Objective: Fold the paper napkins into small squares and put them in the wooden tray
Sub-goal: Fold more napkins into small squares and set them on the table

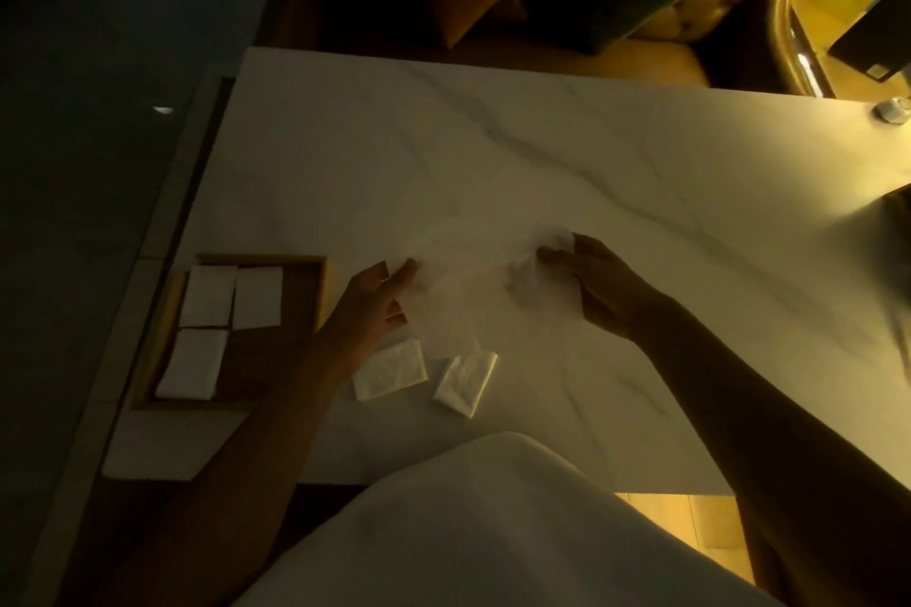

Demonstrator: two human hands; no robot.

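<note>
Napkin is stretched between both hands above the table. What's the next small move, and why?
Probably bring the right hand over to the left hand, folding the napkin in half: it is unfolded, unlike the three squares in the wooden tray.

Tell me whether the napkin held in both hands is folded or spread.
Spread. The napkin stretches as one thin sheet between the left hand and right hand, each pinching an edge.

Count: 1 wooden tray point(296, 350), with 3 folded squares point(208, 296) in it. 2 folded pieces point(389, 370) lie on the 1 marble table point(542, 153). 1 open napkin point(458, 281). 2 hands: left hand point(374, 301), right hand point(601, 291). 1 small metal object point(893, 109).
</note>
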